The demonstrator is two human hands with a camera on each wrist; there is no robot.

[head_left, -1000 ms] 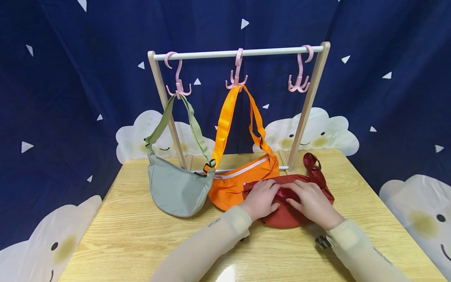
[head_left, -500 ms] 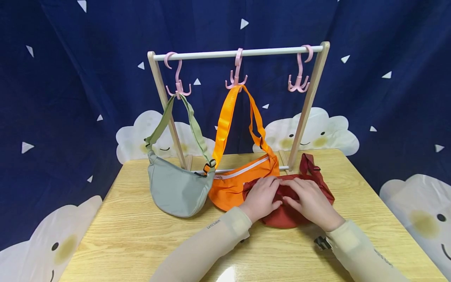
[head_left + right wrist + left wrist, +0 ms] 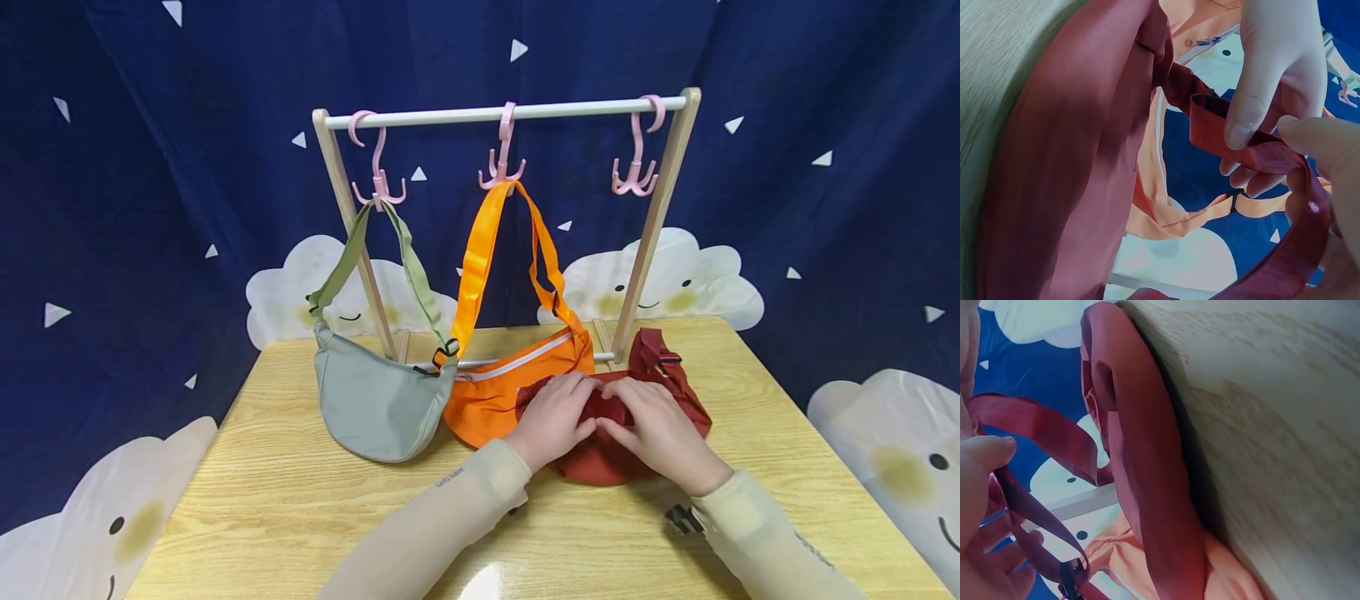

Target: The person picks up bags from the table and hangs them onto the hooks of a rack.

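A dark red sling bag (image 3: 600,462) rests on the table, with both hands above it. My left hand (image 3: 553,421) pinches its red strap (image 3: 1216,132) between thumb and fingers, as the right wrist view shows. Close beside it, my right hand (image 3: 663,433) pinches another stretch of the same strap, thumb (image 3: 1310,139) on top. The strap bends into a loop between the two hands. A black buckle (image 3: 1071,578) sits on the strap in the left wrist view. In the head view the hands hide much of the strap.
Behind stands a wooden rack (image 3: 675,167) with a white rail (image 3: 577,108). A grey-green bag (image 3: 386,408) and an orange bag (image 3: 495,396) hang on its pink hooks (image 3: 501,171). The right pink hook (image 3: 636,171) holds nothing. The orange bag lies partly behind the red one.
The strap end behind the right hand has shifted left and slid down toward the red bag. Both hands have moved only slightly and keep hold of the strap. The hanging bags stay put.
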